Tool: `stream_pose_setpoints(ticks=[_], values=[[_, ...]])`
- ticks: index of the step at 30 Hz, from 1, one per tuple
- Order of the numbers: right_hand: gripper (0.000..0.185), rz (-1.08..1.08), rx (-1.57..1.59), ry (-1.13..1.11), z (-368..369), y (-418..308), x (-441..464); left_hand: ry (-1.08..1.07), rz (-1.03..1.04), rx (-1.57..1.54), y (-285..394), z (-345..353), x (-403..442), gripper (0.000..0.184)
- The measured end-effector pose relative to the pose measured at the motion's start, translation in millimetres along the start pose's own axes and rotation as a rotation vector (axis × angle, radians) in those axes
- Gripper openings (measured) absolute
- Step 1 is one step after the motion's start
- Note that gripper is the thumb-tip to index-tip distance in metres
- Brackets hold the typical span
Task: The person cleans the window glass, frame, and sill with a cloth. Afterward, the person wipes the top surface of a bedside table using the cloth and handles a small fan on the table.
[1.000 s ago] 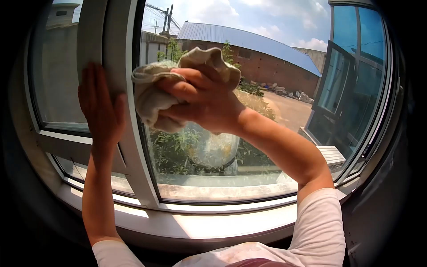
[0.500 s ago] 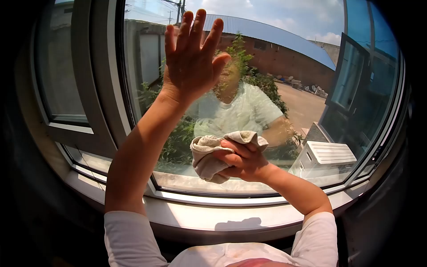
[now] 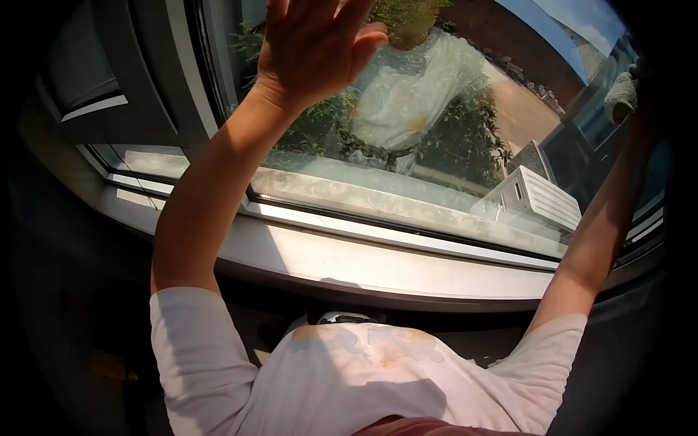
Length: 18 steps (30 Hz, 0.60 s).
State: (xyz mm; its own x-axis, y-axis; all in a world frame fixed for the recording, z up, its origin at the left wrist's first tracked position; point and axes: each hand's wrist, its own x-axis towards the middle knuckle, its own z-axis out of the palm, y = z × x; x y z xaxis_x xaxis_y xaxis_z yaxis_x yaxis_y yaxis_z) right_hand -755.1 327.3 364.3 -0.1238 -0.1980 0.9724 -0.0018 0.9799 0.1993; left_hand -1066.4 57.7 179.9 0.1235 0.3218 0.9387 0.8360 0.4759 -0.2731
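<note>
My left hand is raised against the window glass with its fingers apart. It holds nothing, and the view's top edge cuts off its fingertips. Far out at the upper right, my right hand is in shadow near the side of the window. A crumpled light-coloured cloth shows at that hand, bunched in its grip; the fingers are hard to make out. The pane mirrors a person's light shirt.
A pale sill runs below the pane, with a dark frame post at the left. Through the glass appear green plants, a white slatted box unit and a brick wall.
My right hand has swept the cloth from the lower middle of the pane to its upper right side. My left hand stays against the glass. The view has tilted down.
</note>
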Motion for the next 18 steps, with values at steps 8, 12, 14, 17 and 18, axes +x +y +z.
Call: stream_pose_setpoints(ticks=[8,12,14,17,18], values=[[0.040,-0.320,-0.340,0.139,139.4,-130.2,-20.6,0.338,0.222,-0.327,-22.1,23.7,-39.7,0.055],[0.038,-0.502,-0.333,0.160,221.7,-173.4,-58.1,0.263,-0.014,-0.565,-23.1,-1.7,-109.7,0.056],[0.035,-0.506,-0.232,0.083,250.9,-204.0,-82.6,0.226,-0.174,-0.543,-32.6,-22.0,-152.2,0.057],[0.030,-0.041,0.179,-0.511,278.2,-277.1,-144.3,0.105,-0.397,-0.399,-53.6,-51.5,-221.4,0.054],[0.026,0.021,0.229,-0.664,275.8,-293.9,-171.8,0.050,-0.458,-0.306,-56.2,-56.0,-248.3,0.053]])
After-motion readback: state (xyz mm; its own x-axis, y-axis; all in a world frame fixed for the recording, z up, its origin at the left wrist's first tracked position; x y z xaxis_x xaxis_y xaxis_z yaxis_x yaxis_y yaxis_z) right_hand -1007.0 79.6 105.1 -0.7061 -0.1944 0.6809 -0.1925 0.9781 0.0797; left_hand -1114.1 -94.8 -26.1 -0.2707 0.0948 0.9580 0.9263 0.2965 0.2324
